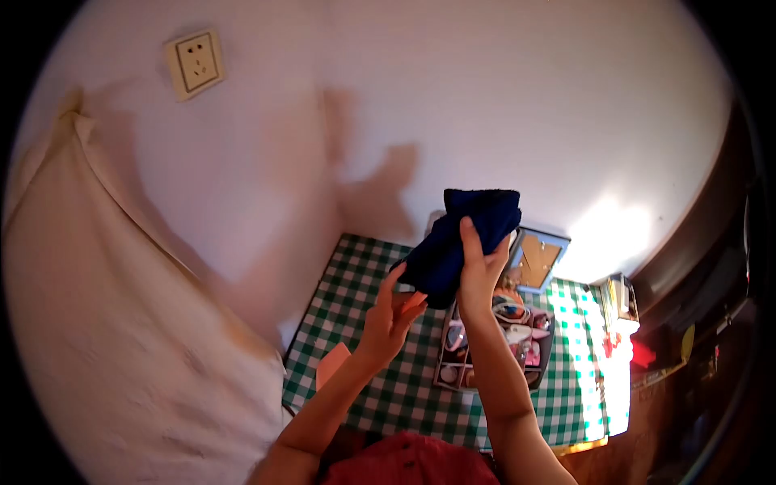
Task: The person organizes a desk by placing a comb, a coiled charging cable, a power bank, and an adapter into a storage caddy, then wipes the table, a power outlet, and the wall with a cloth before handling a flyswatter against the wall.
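A dark blue folded cloth [462, 242] is held up in front of me, above the table. My right hand [480, 275] grips its right part, with the thumb lying across the near face and the other fingers partly hidden behind it. At the lower left end of the cloth, my left hand [388, 323] holds the edge between thumb and fingers. Below my right forearm, a divided organizer box [444, 364] with small items in its compartments sits on the table.
The table has a green and white checked cloth [388, 396]. A blue-edged frame [558, 252] leans near the wall behind the organizer. A pink object [331, 365] lies at left, a small box [621, 297] at right. A pale draped fabric [137, 323] hangs left, below a wall socket [195, 65].
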Available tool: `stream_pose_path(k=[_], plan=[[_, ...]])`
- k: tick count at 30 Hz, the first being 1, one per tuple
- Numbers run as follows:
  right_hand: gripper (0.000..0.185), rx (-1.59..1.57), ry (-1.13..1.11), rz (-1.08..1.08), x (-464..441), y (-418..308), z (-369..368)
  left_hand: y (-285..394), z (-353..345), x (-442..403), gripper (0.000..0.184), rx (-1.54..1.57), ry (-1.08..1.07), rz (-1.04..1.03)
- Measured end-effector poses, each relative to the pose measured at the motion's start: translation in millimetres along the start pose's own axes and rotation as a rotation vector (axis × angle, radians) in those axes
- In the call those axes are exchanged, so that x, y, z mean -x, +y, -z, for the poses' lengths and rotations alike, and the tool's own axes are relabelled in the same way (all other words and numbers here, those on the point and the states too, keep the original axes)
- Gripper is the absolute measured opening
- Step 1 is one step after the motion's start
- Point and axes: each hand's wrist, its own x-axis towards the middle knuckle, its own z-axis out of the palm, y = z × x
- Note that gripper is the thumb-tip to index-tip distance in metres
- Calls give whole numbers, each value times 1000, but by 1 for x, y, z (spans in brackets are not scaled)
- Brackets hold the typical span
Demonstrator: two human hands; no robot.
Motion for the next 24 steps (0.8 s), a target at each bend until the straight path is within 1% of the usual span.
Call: stream_pose_path(k=[1, 3, 4, 5, 7, 8, 9, 10, 11, 12, 13, 14, 16, 17, 19, 20, 21, 23, 24], plan=[[40, 5, 32, 28, 1, -3, 8, 3, -3, 3, 59, 8, -16, 16], [38, -32, 126, 33, -2, -7, 28, 8, -12, 9, 57, -61, -80, -57], [35, -50, 189, 29, -3, -13, 38, 8, -17, 14, 53, -99, -102, -45], [34, -75, 227, 6, -4, -22, 48, 9, -21, 18, 53, -87, -117, -37], [35, -24, 273, 31, -4, -26, 75, 12, -29, 25, 51, -174, -218, -20], [36, 41, 351, 45, -8, -26, 93, 15, -35, 27, 47, -156, -234, -13], [38, 106, 428, 59, -13, -28, 114, 12, -38, 32, 47, -147, -248, -7], [43, 49, 539, -44, -20, -48, 133, 3, -37, 39, 45, -197, -265, 6], [46, 4, 529, -2, -24, -68, 151, -6, -38, 45, 43, -247, -280, 13], [46, 20, 480, 47, -31, -76, 182, -14, -38, 50, 38, -231, -255, 47], [46, 39, 434, 93, -32, -85, 202, -13, -39, 51, 38, -222, -274, 49], [46, 49, 453, 98, -29, -92, 218, -10, -41, 51, 36, -235, -261, 59], [45, 144, 430, -25, -14, -114, 236, -13, -46, 52, 32, -263, -208, 68], [45, 151, 443, -22, -8, -119, 249, -21, -48, 51, 32, -255, -221, 69], [45, 163, 447, -131, 6, -124, 277, -33, -48, 49, 32, -367, -62, -10], [38, 160, 482, -168, 12, -125, 287, -34, -48, 45, 31, -427, -70, 131], [38, 161, 485, -178, 17, -121, 295, -44, -48, 41, 31, -431, -74, 140], [40, 196, 488, -294, 27, -114, 311, -89, -53, 40, 30, -536, -22, 271], [42, 212, 482, -297, 31, -114, 308, -109, -54, 42, 30, -538, -27, 273]])
